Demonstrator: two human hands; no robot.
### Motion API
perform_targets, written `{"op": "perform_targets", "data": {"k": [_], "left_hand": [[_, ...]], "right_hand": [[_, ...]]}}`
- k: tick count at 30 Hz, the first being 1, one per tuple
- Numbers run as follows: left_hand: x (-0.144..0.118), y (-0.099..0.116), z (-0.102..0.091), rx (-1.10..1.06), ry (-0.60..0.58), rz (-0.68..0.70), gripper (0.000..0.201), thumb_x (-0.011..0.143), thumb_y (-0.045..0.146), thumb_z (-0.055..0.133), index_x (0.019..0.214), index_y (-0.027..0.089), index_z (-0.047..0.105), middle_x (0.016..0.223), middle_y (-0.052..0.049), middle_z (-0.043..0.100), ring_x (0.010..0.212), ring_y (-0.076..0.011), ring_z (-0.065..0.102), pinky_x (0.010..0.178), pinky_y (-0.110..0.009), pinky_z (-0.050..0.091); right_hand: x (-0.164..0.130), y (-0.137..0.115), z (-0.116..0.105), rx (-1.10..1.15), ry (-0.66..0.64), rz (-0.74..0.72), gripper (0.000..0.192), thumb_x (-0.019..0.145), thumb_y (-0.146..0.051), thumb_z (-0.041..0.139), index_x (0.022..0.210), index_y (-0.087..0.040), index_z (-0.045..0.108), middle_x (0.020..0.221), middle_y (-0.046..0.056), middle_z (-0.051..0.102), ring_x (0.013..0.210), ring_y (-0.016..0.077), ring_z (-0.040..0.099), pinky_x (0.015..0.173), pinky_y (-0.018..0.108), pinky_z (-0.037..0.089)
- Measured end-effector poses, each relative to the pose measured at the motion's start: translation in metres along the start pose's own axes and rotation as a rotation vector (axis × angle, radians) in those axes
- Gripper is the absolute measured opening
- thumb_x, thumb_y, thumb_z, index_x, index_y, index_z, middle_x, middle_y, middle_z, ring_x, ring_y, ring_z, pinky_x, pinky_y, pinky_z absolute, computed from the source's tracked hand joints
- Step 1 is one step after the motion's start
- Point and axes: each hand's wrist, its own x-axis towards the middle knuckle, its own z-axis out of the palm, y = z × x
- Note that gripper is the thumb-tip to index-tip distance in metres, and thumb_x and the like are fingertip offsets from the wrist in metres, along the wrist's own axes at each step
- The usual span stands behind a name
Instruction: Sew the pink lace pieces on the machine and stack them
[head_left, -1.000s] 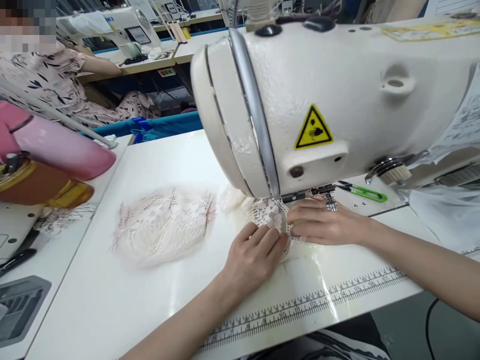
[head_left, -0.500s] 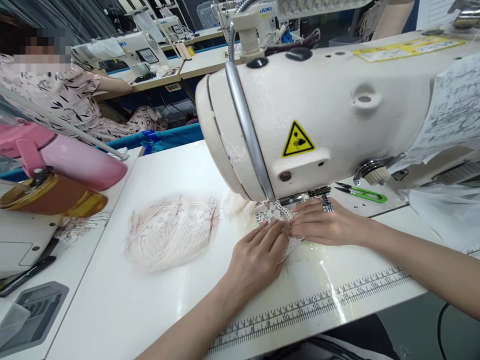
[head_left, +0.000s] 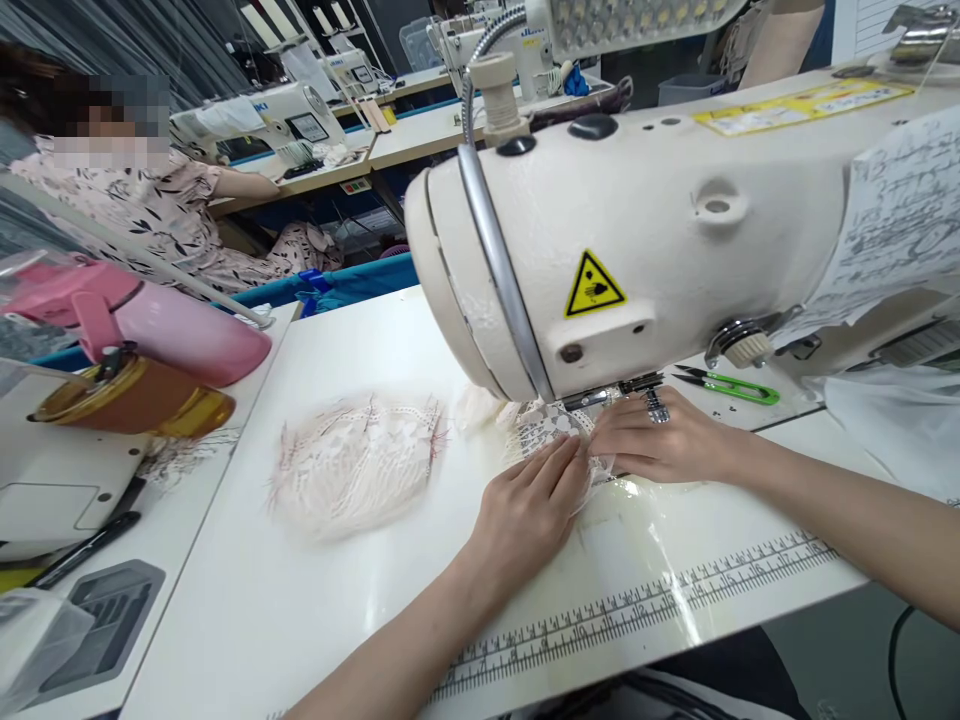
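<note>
Head view: on our glossy white table [head_left: 315, 620], both flat, open hands, left hand [head_left: 534, 510] and right hand [head_left: 654, 446], press frilly lace [head_left: 541, 430] under the cream sewing machine [head_left: 660, 230].

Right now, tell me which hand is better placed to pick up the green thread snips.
Probably the right hand: it rests on the white lace piece nearest the green thread snips; the left hand lies farther away.

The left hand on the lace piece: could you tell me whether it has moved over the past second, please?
Yes, slightly. The left hand has slid along the lace piece toward the sewing machine, with its fingers now straighter and closer beside the right hand.
</note>
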Motion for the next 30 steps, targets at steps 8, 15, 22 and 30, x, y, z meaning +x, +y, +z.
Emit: {"op": "perform_targets", "data": {"k": [8,15,22,30], "left_hand": [[-0.001,-0.001,0.001,-0.003,-0.008,-0.007,0.022,0.086,0.009,0.049,0.105,0.011,0.059,0.114,-0.014,0.068,0.109,-0.0239,0.063,0.087,-0.036,0.058],[-0.005,-0.005,-0.003,0.015,-0.056,-0.091,0.023,0.081,0.009,0.049,0.102,0.014,0.058,0.116,-0.013,0.067,0.102,-0.023,0.067,0.08,-0.035,0.06],[-0.005,-0.01,-0.003,0.053,-0.084,-0.148,0.019,0.084,0.014,0.048,0.102,0.014,0.055,0.119,-0.013,0.065,0.095,-0.0219,0.069,0.074,-0.032,0.06],[-0.005,-0.013,0.002,0.087,-0.052,-0.175,0.016,0.087,0.018,0.048,0.101,0.013,0.055,0.116,-0.013,0.067,0.097,-0.0219,0.068,0.079,-0.031,0.059]], "right_hand": [[-0.002,-0.006,0.0,-0.067,-0.035,0.028,0.02,0.092,-0.018,0.045,0.096,-0.021,0.065,0.086,-0.003,0.071,0.085,0.0102,0.062,0.069,0.027,0.047],[0.0,-0.012,0.018,0.023,-0.024,-0.015,0.02,0.09,-0.013,0.048,0.094,-0.022,0.066,0.088,-0.002,0.071,0.083,0.0098,0.064,0.08,0.029,0.053],[0.001,-0.016,0.028,-0.025,0.022,0.027,0.023,0.087,-0.008,0.05,0.09,-0.024,0.067,0.088,-0.004,0.073,0.078,0.01,0.066,0.083,0.03,0.055],[0.01,-0.016,0.023,-0.066,0.077,0.009,0.019,0.086,-0.006,0.052,0.082,-0.018,0.065,0.082,-0.004,0.073,0.078,0.0106,0.066,0.085,0.029,0.054]]}}
